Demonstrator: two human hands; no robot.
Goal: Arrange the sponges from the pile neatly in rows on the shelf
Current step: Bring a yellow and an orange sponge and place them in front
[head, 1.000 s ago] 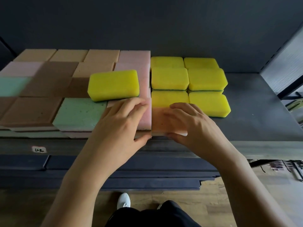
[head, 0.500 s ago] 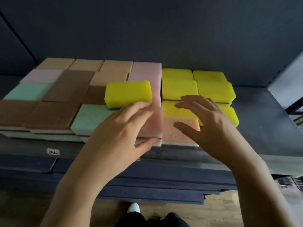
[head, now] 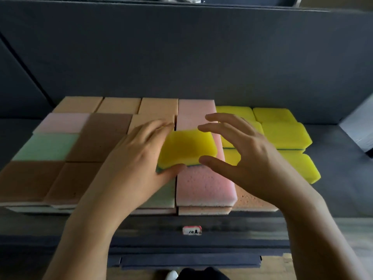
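L hand grips yellow sponge; R hand spread, just beside

At the centre of the frame the left hand gripped a yellow sponge, fingers over its far left edge and thumb at its near edge, on top of a pink sponge. The right hand hovered at its right side, fingers spread. Further right, other yellow sponges lay on the dark shelf.
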